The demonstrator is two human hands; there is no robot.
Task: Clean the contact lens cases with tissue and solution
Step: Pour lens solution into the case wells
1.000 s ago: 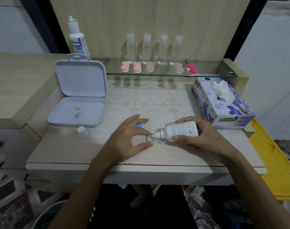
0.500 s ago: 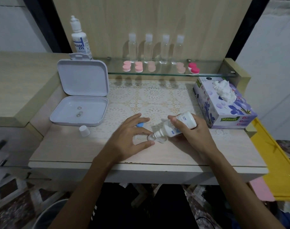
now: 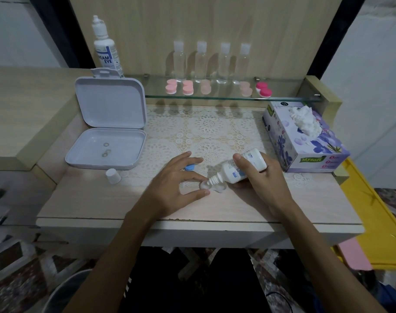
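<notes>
Tilted steeper than a second ago, the solution bottle now points its nozzle down into the clear lens case; the right hand grips it, fingers curled round the body; the left hand pinches the case's left end between thumb and forefinger (other fingers spread loose), a blue cap at its twelve o'clock; the desk carries a lace mat, an open white box at ten o'clock, a tissue box at two o'clock; a glass shelf at twelve o'clock holds pink cases and clear bottles.
</notes>
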